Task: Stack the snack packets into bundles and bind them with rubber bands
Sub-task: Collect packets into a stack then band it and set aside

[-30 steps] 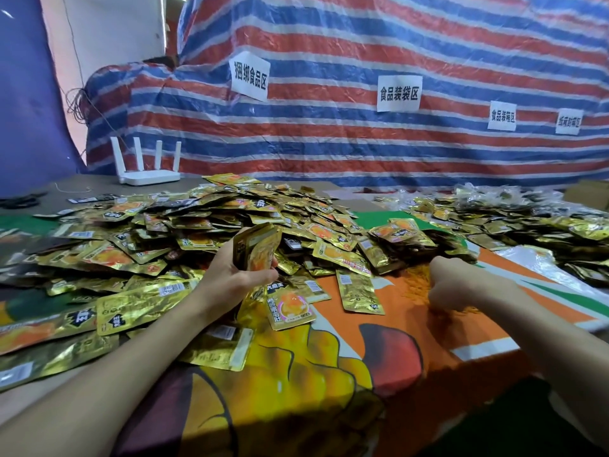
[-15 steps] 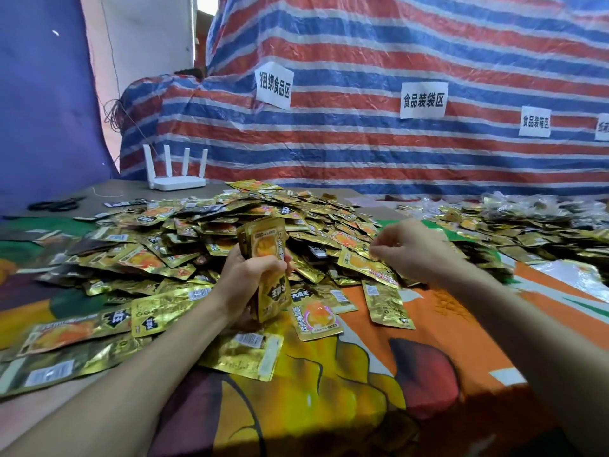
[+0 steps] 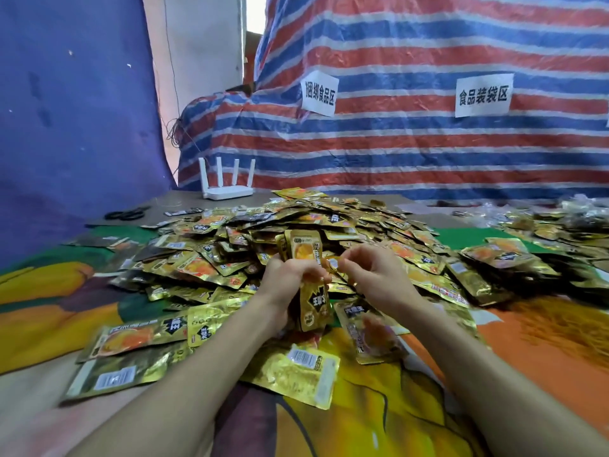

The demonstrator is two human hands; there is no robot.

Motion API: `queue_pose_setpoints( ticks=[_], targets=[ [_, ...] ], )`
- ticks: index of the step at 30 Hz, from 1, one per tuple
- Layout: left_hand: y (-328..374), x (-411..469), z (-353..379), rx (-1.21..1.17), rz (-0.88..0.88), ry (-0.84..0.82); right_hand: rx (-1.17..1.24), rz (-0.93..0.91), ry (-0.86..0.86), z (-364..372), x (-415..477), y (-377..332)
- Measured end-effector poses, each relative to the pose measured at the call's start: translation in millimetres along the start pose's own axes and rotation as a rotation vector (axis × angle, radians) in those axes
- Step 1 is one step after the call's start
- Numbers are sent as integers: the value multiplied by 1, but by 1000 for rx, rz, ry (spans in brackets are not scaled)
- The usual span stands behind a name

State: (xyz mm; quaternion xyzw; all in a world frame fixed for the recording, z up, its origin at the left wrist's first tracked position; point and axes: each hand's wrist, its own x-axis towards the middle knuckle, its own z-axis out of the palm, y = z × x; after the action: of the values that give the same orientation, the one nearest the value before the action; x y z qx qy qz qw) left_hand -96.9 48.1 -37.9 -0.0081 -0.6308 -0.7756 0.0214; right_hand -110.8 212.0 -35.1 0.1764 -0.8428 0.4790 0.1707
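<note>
Gold foil packets form the bundle (image 3: 308, 285), held upright and clamped in the curled fingers of the left hand (image 3: 286, 282). The right hand (image 3: 375, 278) sits just right of the bundle, fingers curled, tips at its upper edge; whether they pinch a band cannot be told. Judged step: binding. Next move: stretch a band over the bundle top without letting packets slip. Loose heap (image 3: 296, 219): behind the bundle. Rubber band pile (image 3: 563, 324): on the bench (image 3: 39, 420), well right of it.
</note>
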Motion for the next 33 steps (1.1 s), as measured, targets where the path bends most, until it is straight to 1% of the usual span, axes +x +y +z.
queue_pose_setpoints(
  ticks=[6, 9, 11, 13, 15, 18, 22, 25, 28, 30, 33],
  targets=[
    [-5, 8, -1, 34, -23, -1, 107, 41, -41, -8, -3, 6],
    [-5, 8, -2, 47, -27, -7, 220, 93, -79, -9, -5, 5],
    [-5, 8, -2, 72, -10, -13, 346, 174, -129, -8, -6, 2],
    [-5, 7, -2, 95, 14, 5, 534, 275, -167, -6, -7, -2],
    [-5, 6, -2, 81, 14, 13, 661, 350, -160, -3, -7, -3],
    [-5, 6, -2, 95, 22, -14, 720, 389, -122, -2, -7, -2],
    [-5, 4, -1, 131, 40, -53, 715, 402, -89, -4, -6, 2],
    [-4, 3, -2, 97, 9, -72, 602, 388, -77, -15, -10, 2],
    [-2, 0, -3, 50, -26, -114, 382, 351, -47, -43, -18, 0],
    [-1, -1, -4, 59, -20, -124, 109, 340, -5, -75, -25, 1],
    [-2, -1, -3, 78, 5, -132, -444, 355, 16, -131, -35, 4]
  ],
)
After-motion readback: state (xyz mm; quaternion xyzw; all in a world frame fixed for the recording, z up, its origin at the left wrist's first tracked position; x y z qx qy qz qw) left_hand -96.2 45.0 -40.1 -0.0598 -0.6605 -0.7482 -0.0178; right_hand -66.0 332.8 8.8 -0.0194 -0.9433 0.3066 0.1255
